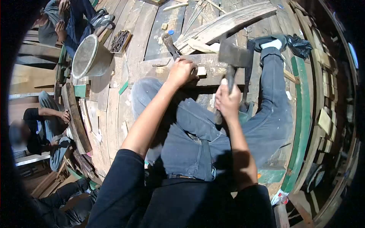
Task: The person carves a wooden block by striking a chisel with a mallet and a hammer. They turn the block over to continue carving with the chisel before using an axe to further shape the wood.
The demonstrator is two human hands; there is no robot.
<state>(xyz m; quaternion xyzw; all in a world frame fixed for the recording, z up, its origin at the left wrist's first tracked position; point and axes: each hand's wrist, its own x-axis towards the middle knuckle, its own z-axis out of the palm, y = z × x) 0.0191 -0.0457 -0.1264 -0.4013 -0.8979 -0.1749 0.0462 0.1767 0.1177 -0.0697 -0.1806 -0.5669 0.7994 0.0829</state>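
Note:
My right hand (228, 102) is wrapped round the handle of a hammer (235, 55). Its broad, blocky head is raised in front of me, slightly blurred. My left hand (182, 72) is closed low over a thick plank (218, 62) lying across in front of my legs. Something dark shows at its fingers, and I cannot tell what it is. A small pale wood block (201, 71) sits just right of those fingers. Beyond the knuckles, a worn wooden handle-like piece (170, 43) points away from me.
A grey bucket (91, 57) stands at left, beside a tray of rusty nails (121, 41). A long curved timber (228, 23) and wood scraps lie ahead. Green-painted beams (300, 125) run along the right. Two people sit at left, one holding a dark board (76, 117).

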